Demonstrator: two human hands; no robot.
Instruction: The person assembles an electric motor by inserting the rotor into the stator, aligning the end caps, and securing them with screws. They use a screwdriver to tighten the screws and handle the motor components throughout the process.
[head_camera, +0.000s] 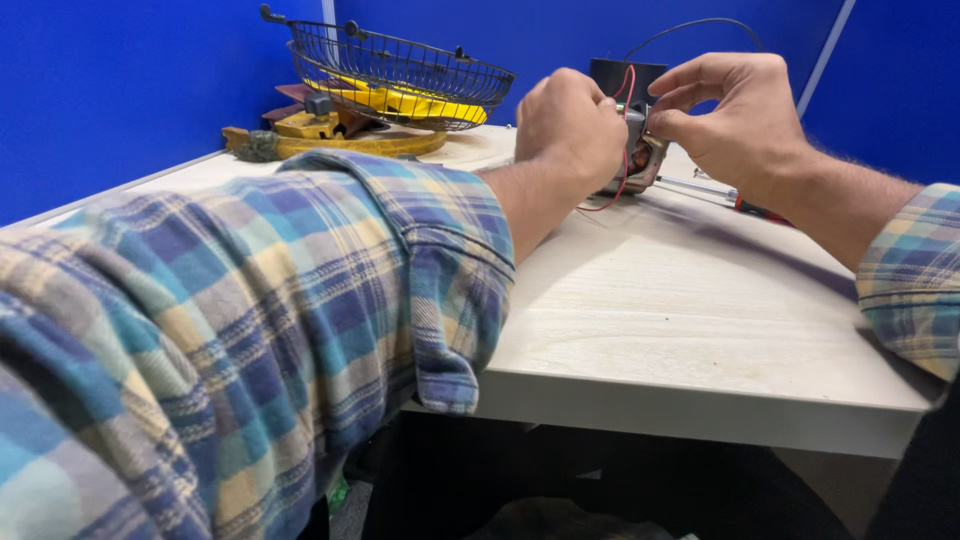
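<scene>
Two hands work at a pale table's (690, 330) far edge: left hand (568, 125) and right hand (735, 115) close fingers around a small motor (640, 160) with red wire (627, 95), near a wire basket (400, 75).

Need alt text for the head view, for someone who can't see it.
Both hands, left hand and right hand, hold a small electric motor with red wires over a pale table. A wire fan guard sits behind, against blue partition walls.
</scene>
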